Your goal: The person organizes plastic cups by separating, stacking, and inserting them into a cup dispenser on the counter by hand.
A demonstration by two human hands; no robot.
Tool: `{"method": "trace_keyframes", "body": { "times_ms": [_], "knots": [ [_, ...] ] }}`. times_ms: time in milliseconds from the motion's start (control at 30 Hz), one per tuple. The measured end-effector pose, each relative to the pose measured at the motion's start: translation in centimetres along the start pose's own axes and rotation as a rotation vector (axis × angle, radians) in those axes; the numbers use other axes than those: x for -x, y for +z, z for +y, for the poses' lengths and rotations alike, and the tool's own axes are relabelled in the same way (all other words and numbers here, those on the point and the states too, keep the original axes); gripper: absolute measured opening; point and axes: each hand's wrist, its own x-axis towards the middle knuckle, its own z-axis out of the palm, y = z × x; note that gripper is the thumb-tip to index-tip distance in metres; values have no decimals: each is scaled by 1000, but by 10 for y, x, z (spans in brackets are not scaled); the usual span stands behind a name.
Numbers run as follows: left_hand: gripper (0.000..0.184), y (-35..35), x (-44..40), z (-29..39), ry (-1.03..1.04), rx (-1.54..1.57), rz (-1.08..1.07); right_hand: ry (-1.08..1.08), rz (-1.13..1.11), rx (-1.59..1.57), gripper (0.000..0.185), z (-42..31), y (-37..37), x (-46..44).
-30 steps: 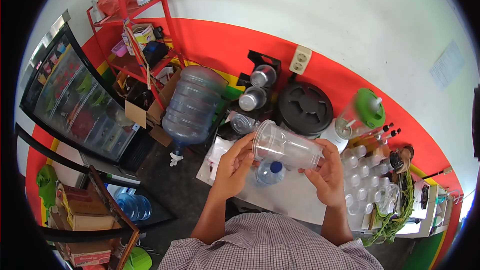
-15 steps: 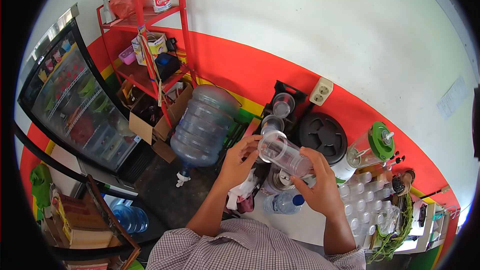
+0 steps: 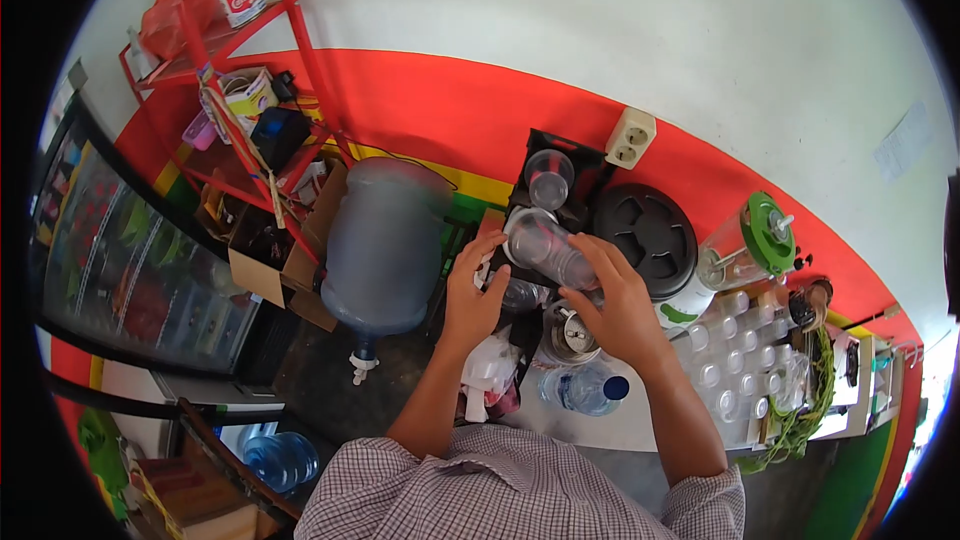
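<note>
A stack of clear plastic cups [image 3: 562, 258] lies tilted in front of me, its wide rim toward the upper left. My right hand [image 3: 622, 305] is closed around the base end, thumb below and fingers above. Beside the rim is my left hand [image 3: 473, 290], thumb and fingers apart; whether a fingertip touches the rim I cannot tell. Behind the rim, other clear cups [image 3: 549, 180] stand in a black holder [image 3: 590, 162]. Under my hands sit a metal-topped jar [image 3: 572, 335] and a water bottle with a dark blue cap [image 3: 585, 388].
A big water jug [image 3: 385, 250] stands inverted at left, near a red shelf [image 3: 235, 175] and glass-door fridge [image 3: 130, 250]. On the right are a black-lidded container [image 3: 645, 240], a green-lidded blender jug [image 3: 745, 245] and several upturned glasses [image 3: 735, 360]. A socket [image 3: 630, 138] is on the wall.
The view has turned, shifting the shelf and fridge leftward. The cups have moved slightly up toward the black holder. My left hand has come off the cups' side, its fingers now beside the rim.
</note>
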Motion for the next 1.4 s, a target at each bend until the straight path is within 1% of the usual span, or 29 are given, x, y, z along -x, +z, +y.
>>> {"method": "trace_keyframes", "body": {
  "times_ms": [33,100,167,200,233,267,333,367,433,533,633,733,867,933,1033,1067,1133,1200,1233,1300,1400],
  "knots": [
    [42,0,-1,0,-4,4,-12,-43,9,50,62,6,5,-2],
    [43,-3,-1,2,-99,37,-36,-53,20,81,62,7,12,-10],
    [43,-5,-2,2,-143,52,-53,-74,28,109,62,7,19,-17],
    [43,-6,-2,2,-182,65,-66,-89,7,177,62,7,22,-21],
    [43,-7,-2,0,-181,64,-67,-105,-14,246,62,7,25,-24],
    [43,-7,-1,-2,-173,52,-69,-106,-14,246,62,6,29,-26],
    [43,-6,0,-7,-166,40,-69,-123,-66,397,64,6,36,-30],
    [43,-6,1,-11,-149,34,-73,-125,-70,397,64,8,40,-33],
    [43,-6,2,-12,-137,27,-71,-141,-87,493,66,15,49,-39],
    [42,-5,2,-11,-135,14,-76,-196,-115,567,64,27,59,-49],
    [40,-4,2,-12,-155,51,-81,-188,-168,599,62,26,61,-57],
    [41,-4,3,-15,-130,52,-83,-170,-199,640,58,26,64,-60],
    [41,-5,4,-15,-160,41,-89,-185,-174,638,59,30,67,-60],
    [42,-5,4,-16,-153,41,-91,-139,-165,630,58,28,68,-60],
    [42,-4,5,-15,-136,32,-101,-137,-114,599,59,30,68,-56],
    [42,-3,5,-15,-162,34,-97,-132,-99,601,59,29,67,-56],
    [43,-2,5,-17,-175,31,-101,13,-197,559,69,25,65,-57],
    [42,0,8,-15,-178,17,-43,19,-203,549,69,23,61,-56],
    [42,0,12,-10,-166,10,-50,23,-223,542,69,21,59,-55],
    [39,-2,22,5,-104,-98,82,35,-233,527,71,19,54,-53],
    [34,-11,35,30,-67,-101,109,24,-264,495,76,10,37,-44]
  ]
}}
